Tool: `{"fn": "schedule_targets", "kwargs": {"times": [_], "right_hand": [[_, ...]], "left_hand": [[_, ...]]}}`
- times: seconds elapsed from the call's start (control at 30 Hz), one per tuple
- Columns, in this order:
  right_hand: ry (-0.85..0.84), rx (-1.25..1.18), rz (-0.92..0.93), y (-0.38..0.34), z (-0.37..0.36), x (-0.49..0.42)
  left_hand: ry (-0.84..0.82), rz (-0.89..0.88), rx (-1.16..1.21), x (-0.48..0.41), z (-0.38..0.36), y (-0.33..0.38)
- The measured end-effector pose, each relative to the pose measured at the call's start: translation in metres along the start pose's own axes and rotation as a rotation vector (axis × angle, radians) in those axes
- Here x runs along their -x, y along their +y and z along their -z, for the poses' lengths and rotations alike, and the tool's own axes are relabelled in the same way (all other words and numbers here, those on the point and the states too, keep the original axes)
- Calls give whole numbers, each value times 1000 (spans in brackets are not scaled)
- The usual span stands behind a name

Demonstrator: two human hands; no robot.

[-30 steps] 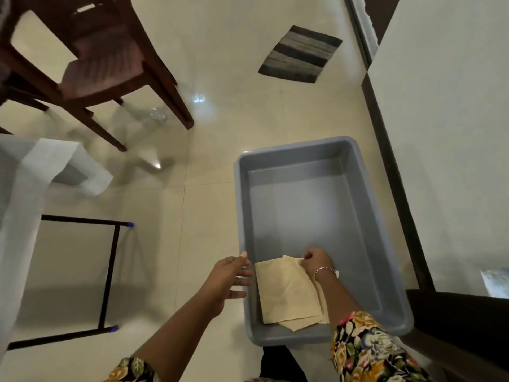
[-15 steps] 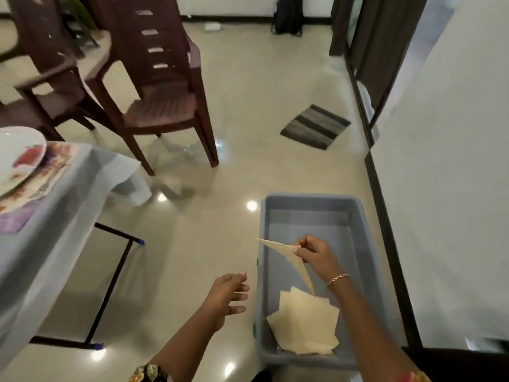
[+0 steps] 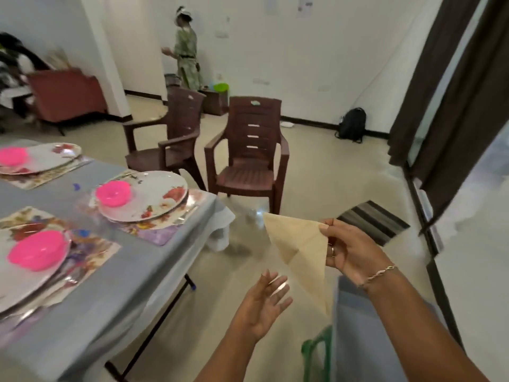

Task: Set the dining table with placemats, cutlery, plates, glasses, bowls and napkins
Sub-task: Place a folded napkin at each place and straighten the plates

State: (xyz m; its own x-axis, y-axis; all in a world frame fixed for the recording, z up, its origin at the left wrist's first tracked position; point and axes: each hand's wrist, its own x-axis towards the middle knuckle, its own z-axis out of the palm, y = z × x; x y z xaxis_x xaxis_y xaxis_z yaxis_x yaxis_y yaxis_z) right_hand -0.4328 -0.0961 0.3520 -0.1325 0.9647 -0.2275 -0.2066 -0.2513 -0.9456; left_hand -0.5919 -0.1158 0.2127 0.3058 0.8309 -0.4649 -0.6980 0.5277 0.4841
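Her right hand's fingers (image 3: 329, 250) pinch one corner of a folded beige napkin (image 3: 301, 250), which hangs limp in the air, well clear of the tabletop (image 3: 132, 293). The left hand (image 3: 261, 310) waits just below, open and empty. Light, floppy stuff, probably paper; best supported under the fold

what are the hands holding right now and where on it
The right hand pinches a beige napkin at its upper right corner. The left hand is open and empty.
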Motion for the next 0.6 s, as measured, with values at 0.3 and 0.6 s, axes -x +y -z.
{"fn": "schedule_targets", "kwargs": {"times": [0.3, 0.6], "right_hand": [[-88, -92, -62, 21, -100, 21], [-12, 68, 7, 37, -140, 39]], "left_hand": [[-117, -158, 158, 87, 54, 56], [141, -434, 98, 161, 99, 100]]}}
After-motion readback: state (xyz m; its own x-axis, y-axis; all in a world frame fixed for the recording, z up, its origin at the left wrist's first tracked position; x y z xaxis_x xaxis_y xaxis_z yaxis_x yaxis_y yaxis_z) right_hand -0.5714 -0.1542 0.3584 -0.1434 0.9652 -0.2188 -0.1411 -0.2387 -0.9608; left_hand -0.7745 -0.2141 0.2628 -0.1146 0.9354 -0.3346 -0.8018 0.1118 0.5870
